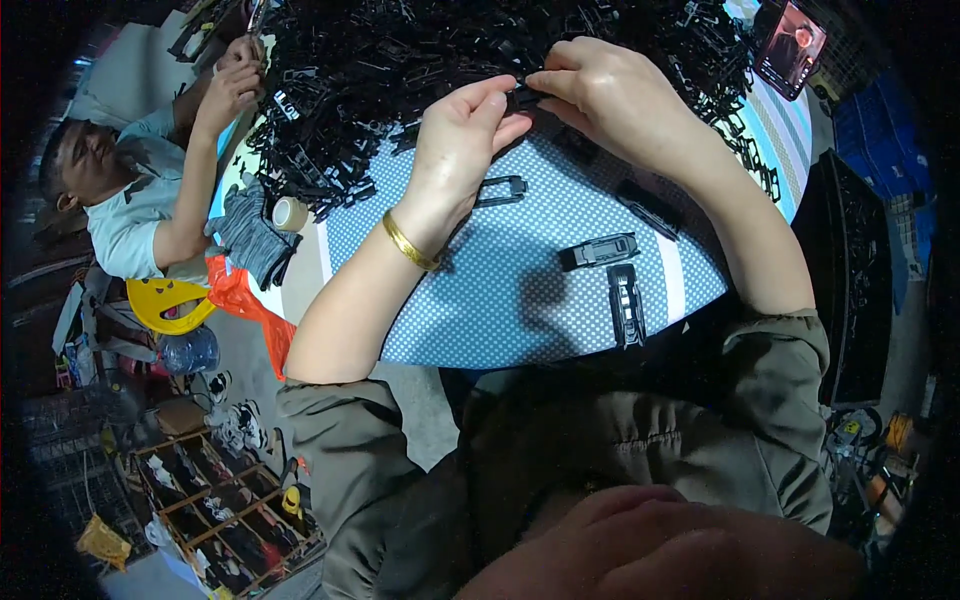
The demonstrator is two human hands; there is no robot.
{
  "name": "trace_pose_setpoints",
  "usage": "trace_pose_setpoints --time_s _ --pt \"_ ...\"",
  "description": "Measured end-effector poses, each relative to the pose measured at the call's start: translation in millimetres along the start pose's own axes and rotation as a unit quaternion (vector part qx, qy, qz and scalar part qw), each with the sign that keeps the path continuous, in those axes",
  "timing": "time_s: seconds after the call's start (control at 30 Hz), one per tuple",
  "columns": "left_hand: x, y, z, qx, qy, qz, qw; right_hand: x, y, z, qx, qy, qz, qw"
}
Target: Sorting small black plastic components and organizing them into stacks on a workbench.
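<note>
My left hand [460,135] pinches a small black plastic part [521,99] at the near edge of a big heap of black plastic parts [400,60]. From the other side, the closed fingertips of my right hand [605,85] grip the same part; its exact shape is mostly covered by fingers. Just below my left hand lies a black rectangular plastic frame [500,190] on the blue dotted tablecloth [470,290]. Nearer to me on the right are two black assembled plastic pieces [600,250], almost touching. A longer dark piece [650,208] rests under my right forearm.
A phone [793,48] with a lit screen leans at the far right. Left of the heap are a tape roll [290,215], grey cloth [252,232] and a red plastic bag [245,300]. Another person [140,210] sits at the left, hands raised together. A yellow stool [150,300] stands below.
</note>
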State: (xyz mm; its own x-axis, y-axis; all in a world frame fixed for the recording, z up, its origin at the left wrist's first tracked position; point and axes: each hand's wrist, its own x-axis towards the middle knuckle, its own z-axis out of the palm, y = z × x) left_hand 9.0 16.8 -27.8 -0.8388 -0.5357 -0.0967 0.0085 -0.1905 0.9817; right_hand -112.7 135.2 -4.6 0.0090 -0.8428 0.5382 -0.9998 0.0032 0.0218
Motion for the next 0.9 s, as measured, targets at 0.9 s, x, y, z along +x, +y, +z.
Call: trace_pose_setpoints --time_s 0.9 --pt "10 15 -22 -0.150 -0.131 0.062 0.978 22 6 15 0.025 0.329 -0.211 0.920"
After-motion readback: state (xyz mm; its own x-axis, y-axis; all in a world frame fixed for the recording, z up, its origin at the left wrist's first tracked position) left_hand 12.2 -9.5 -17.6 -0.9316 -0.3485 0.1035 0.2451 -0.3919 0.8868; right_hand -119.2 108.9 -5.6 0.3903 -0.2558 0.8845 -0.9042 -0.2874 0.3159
